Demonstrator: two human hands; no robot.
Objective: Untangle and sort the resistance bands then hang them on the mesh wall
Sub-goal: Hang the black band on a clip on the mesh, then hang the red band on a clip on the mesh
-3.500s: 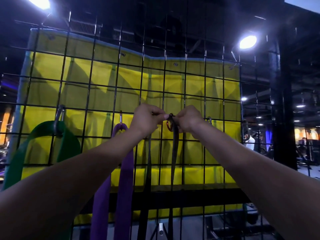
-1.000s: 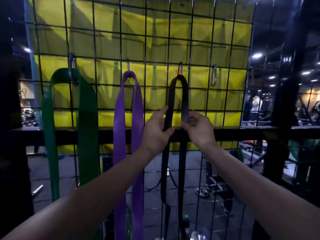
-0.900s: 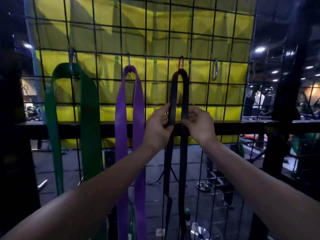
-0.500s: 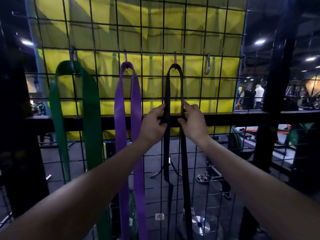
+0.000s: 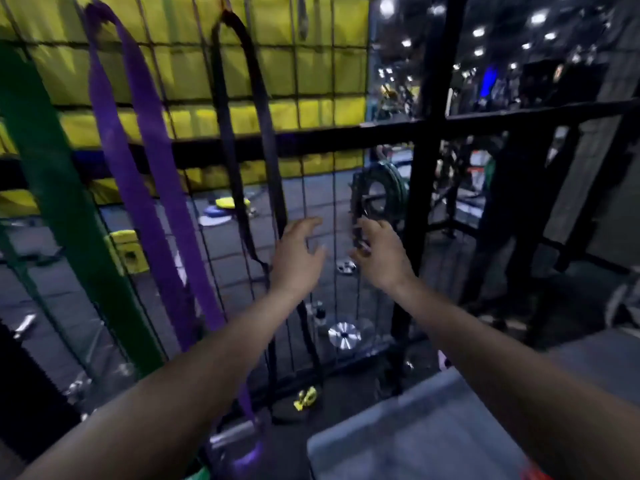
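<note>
Three resistance bands hang side by side on the black mesh wall (image 5: 332, 81): a wide green band (image 5: 59, 188) at the left, a purple band (image 5: 138, 140) in the middle and a thin black band (image 5: 266, 109) at the right. My left hand (image 5: 298, 254) floats just right of the black band's lower part, fingers spread, holding nothing. My right hand (image 5: 377, 254) is beside it, also with fingers apart and holding nothing. An unused hook (image 5: 302, 15) hangs on the mesh right of the black band. The view is blurred by head motion.
A yellow padded mat (image 5: 311, 71) stands behind the mesh. A black frame post (image 5: 429, 168) rises at the mesh's right edge. A grey surface (image 5: 415, 434) lies at the bottom right. Weight plates (image 5: 344, 336) and gym gear lie on the floor beyond.
Both hands have let go of the black band and dropped down and to the right, fingers spread. My head has turned down and right, so the bands now slant across the left.
</note>
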